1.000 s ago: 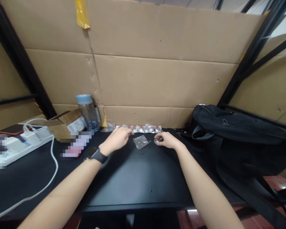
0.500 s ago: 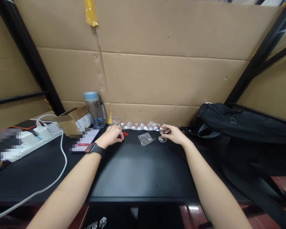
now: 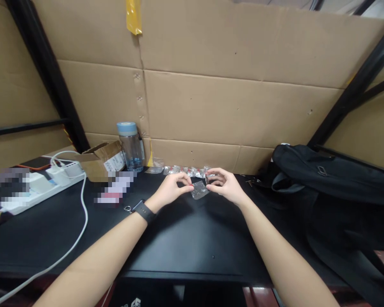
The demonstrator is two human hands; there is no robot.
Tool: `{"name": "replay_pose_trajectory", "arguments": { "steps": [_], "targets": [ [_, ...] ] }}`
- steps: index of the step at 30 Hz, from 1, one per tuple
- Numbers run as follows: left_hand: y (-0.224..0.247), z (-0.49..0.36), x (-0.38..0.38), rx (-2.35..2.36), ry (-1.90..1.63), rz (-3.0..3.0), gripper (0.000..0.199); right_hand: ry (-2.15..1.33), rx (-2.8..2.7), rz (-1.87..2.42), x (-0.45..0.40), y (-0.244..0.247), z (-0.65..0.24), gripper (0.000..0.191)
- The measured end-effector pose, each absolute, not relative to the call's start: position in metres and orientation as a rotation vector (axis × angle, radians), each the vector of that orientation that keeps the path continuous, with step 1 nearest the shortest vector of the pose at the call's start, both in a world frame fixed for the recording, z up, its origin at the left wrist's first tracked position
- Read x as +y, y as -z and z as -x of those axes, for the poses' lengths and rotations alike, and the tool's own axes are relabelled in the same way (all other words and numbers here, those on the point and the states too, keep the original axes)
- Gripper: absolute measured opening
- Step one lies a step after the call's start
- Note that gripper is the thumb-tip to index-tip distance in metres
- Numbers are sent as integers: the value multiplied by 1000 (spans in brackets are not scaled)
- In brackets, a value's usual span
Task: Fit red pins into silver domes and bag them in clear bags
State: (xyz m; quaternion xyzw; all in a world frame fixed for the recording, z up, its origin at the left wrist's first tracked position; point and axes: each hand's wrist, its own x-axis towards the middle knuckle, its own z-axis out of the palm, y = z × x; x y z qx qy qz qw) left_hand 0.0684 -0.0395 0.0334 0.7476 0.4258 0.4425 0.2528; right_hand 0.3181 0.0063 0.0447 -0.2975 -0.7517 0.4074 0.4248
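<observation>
My left hand (image 3: 173, 187) is closed in a pinch at the left edge of a small clear plastic bag (image 3: 199, 190). A speck of red shows at its fingertips, too small to name. My right hand (image 3: 227, 186) grips a shiny metal disc (image 3: 207, 179), held on edge between thumb and fingers just right of the bag. Behind both hands, against the cardboard, runs a row of shiny packets (image 3: 179, 170) with red bits inside, partly hidden by my fingers.
A blue-capped bottle (image 3: 131, 147) and an opened cardboard box (image 3: 102, 160) stand at the back left. A power strip (image 3: 45, 187) with a white cable (image 3: 85, 213) lies further left. On the right sits a black backpack (image 3: 323, 187). Cardboard (image 3: 192, 111) closes off the back.
My left hand has moved right, from beside a small red thing to the plastic bag. My right hand has lifted the metal disc off the table and turned it on edge. The view has shifted slightly.
</observation>
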Motion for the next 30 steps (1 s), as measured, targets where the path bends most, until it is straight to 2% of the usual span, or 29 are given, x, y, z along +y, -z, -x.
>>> {"name": "replay_pose_trajectory", "arguments": {
  "steps": [10, 18, 25, 30],
  "targets": [
    [-34, -75, -46, 1005, -1164, -1881, 19, -1112, -1797, 651, -2, -39, -303, 45],
    [-25, -80, -40, 1072, -1418, -1722, 23, -1410, -1596, 543, -13, -38, -293, 51],
    [-29, -81, -49, 1283, -1502, -2072, 16, -1414, -1582, 546, -12, -32, -290, 51],
    [-31, -85, -53, 1264, -1447, -2209, 16, -1400, -1591, 544, -13, -31, -288, 50]
  ]
}}
